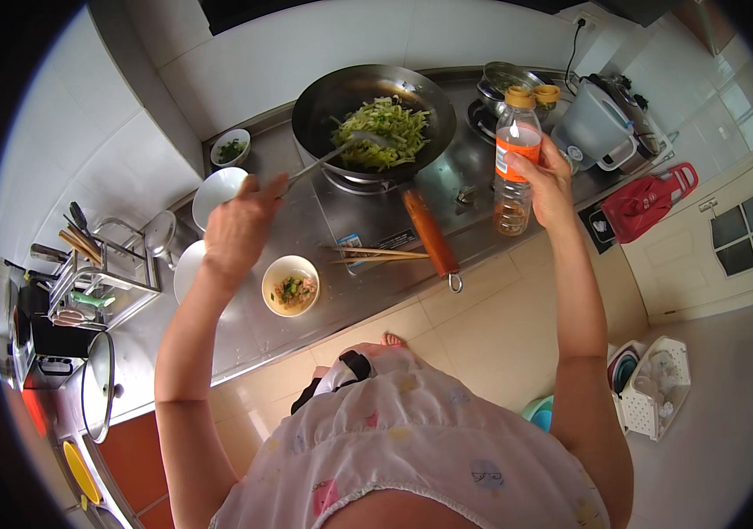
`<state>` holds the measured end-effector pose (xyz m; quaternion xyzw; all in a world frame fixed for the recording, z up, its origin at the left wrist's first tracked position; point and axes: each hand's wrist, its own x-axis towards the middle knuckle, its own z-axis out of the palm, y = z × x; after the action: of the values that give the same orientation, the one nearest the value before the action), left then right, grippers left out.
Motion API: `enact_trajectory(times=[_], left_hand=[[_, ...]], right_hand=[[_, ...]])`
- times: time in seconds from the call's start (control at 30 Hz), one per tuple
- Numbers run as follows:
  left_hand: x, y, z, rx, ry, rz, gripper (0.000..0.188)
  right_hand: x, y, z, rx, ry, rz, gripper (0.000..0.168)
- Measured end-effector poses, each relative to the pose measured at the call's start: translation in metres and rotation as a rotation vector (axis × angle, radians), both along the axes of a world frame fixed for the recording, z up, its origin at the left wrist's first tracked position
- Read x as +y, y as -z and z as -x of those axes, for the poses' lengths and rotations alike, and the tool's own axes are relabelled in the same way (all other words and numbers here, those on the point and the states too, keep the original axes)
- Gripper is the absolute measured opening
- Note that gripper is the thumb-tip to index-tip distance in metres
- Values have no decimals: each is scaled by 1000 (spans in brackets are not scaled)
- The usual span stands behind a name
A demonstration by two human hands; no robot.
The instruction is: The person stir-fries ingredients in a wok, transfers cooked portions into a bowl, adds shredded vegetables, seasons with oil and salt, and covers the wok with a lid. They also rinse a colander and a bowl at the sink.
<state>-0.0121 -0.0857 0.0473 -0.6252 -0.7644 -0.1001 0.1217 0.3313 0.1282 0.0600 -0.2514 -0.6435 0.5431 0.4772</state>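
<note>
My left hand (242, 221) grips the handle of a metal cooking utensil (318, 165), whose head lies among the shredded green vegetables (391, 132) in a dark wok (315, 99). The wok rests on a gas burner, its wooden handle (430, 233) pointing towards me. My right hand (551, 182) is wrapped round a clear plastic bottle (512, 193) with an orange label and a yellow cap. The bottle is upright over the counter's front right part. A little brownish liquid shows at its bottom.
Chopsticks (383, 253) and a bowl of chopped food (292, 291) lie near the front of the steel counter (251, 340). White bowls (208, 195) stand beneath my left forearm. A small bowl of chopped greens (231, 149) is behind. At right are metal bowls (492, 89) and a plastic pitcher (591, 125).
</note>
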Motion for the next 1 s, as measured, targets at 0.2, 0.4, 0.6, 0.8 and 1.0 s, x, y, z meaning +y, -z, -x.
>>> enact_trajectory(times=[0.2, 0.4, 0.6, 0.8, 1.0], left_hand=[[54, 8, -19, 58, -22, 136, 36], [3, -23, -13, 112, -110, 191, 35], [4, -15, -8, 124, -155, 252, 36], [55, 13, -10, -63, -189, 31, 32], [52, 19, -16, -59, -174, 69, 32]], right_hand=[[14, 4, 4, 46, -19, 13, 54], [26, 17, -6, -1, 12, -23, 54], [38, 25, -4, -21, 13, -51, 55], [52, 21, 13, -124, 29, -154, 57], [71, 29, 34, -216, 1, -215, 60]])
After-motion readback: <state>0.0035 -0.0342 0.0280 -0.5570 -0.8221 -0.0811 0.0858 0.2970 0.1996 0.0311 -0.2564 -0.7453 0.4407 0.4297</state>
